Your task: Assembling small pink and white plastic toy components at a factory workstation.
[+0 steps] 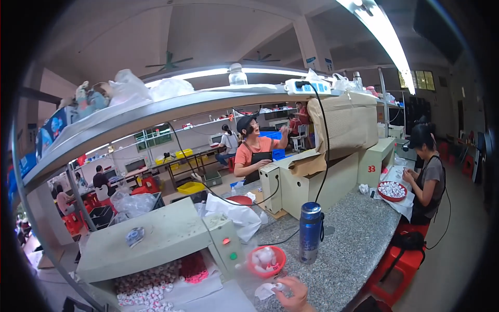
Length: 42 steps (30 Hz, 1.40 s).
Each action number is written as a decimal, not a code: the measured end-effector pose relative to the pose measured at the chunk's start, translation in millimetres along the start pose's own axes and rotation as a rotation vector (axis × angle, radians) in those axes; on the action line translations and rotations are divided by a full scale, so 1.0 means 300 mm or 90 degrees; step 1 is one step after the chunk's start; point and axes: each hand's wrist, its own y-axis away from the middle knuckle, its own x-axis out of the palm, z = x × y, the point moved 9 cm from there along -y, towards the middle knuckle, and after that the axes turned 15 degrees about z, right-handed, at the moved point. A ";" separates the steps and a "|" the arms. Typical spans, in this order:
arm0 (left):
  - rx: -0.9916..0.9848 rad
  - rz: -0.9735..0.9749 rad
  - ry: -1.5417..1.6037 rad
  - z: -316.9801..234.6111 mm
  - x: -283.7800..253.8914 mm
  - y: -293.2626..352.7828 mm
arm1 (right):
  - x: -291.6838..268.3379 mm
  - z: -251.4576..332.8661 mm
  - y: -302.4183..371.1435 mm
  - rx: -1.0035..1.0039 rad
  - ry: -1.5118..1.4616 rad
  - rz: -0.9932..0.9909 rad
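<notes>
My right hand comes in at the lower edge, thumb and fingers closed in a pinch on a small white piece. Beside the fingertips, a scrap of white cloth or paper lies on the speckled stone worktop. Just beyond stands a red plastic bowl with a white and pink figure-like item in it. To the left, many small white pieces with pink marks lie in and before the opening of a pale green metal box. My left hand is out of view.
A blue bottle stands upright right of the bowl. A black cable crosses the worktop behind it. Overhead runs a shelf with plastic bags. One co-worker faces me; another sits at right by a red basket.
</notes>
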 end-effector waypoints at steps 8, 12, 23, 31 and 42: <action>-0.074 -0.054 0.188 -0.006 -0.130 0.046 | 0.266 0.399 0.077 0.222 -0.385 0.084; -0.111 -0.066 0.342 -0.014 -0.081 0.001 | 0.388 0.381 0.074 0.252 -0.671 0.109; -0.117 -0.071 0.499 0.022 -0.111 -0.088 | 0.556 0.434 0.013 0.376 -0.636 0.188; 0.019 -0.122 0.660 0.083 -0.188 -0.191 | 0.540 0.455 -0.040 0.289 -0.559 0.187; -0.043 -0.102 0.480 0.144 -0.219 -0.117 | 0.485 0.370 0.112 0.467 -0.451 0.269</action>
